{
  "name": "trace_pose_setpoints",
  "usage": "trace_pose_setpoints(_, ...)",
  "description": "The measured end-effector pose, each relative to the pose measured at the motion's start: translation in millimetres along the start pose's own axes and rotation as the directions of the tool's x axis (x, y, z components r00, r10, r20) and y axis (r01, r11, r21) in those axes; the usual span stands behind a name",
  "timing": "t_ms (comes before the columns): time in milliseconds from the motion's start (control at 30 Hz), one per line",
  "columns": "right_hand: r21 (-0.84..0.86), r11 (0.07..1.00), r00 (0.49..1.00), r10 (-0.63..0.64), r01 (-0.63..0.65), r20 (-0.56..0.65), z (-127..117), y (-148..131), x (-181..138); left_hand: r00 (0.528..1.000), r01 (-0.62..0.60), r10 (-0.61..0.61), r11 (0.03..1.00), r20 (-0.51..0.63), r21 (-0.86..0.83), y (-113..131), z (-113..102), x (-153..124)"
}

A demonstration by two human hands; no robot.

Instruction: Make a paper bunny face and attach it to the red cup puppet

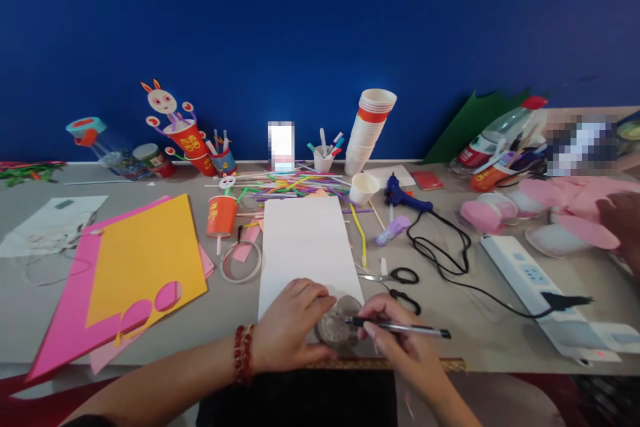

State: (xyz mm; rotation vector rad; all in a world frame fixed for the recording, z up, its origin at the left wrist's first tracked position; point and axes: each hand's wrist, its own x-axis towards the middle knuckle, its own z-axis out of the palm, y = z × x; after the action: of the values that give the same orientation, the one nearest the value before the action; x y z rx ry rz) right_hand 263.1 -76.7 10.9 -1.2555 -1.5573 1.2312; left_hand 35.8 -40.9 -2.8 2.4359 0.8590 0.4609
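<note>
Your right hand [404,349] has its grip closed round that pen [420,330], nib at the clear disc [330,329]; your left hand [287,330], fingers extended, overlaps the white paper [305,237]!

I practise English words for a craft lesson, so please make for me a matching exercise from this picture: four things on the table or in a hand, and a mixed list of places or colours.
Things:
1. pen
2. glue gun
3. yellow sheet
4. scissors

Places and colours:
A. lying over a larger pink sheet
B. black-handled
C. held in the right hand
D. blue

Right pairs: 1-C, 2-D, 3-A, 4-B
</note>
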Motion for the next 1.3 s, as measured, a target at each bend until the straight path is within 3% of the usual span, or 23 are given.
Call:
trace_pose_setpoints(133, -0.274, 0.957, 0.994, -0.078, 0.095, 0.073, 8.5, 5.5, -0.7, 1.000, 0.001, -0.001, 1.000, -0.005, -0.018, -5.9, 4.1, 0.0)
trace_pose_setpoints(267, -0.418, 0.889, 0.982, -0.153, 0.186, 0.111, 14.1, 9.4, 2.2, 1.000, 0.010, -0.010, 0.999, -0.007, -0.047, -6.7, 5.7, -0.4)
trace_pose_setpoints(767, -0.335, 0.912, 0.963, -0.178, 0.238, 0.200, 14.0, 17.2, 13.2, 0.999, 0.037, -0.040, 0.995, -0.024, -0.093, -9.1, 11.2, -1.5)
trace_pose_setpoints(900, -0.342, 0.890, 0.943, -0.228, 0.303, 0.243, 10.4, 15.3, 15.9, 0.999, 0.039, -0.041, 0.995, -0.019, -0.097, -9.1, 10.3, -1.6)
trace_pose_setpoints(1067, -0.453, 0.782, 0.897, -0.306, 0.427, 0.318, 8.4, 3.9, 16.8, 0.999, 0.044, -0.046, 0.994, -0.019, -0.097, -9.6, 9.9, -0.7)
trace_pose_setpoints(1300, -0.672, 0.557, 0.864, -0.195, 0.487, 0.464, 18.2, -8.5, 21.7, 0.998, 0.056, -0.057, 0.992, -0.011, -0.111, -7.9, 9.6, -0.8)
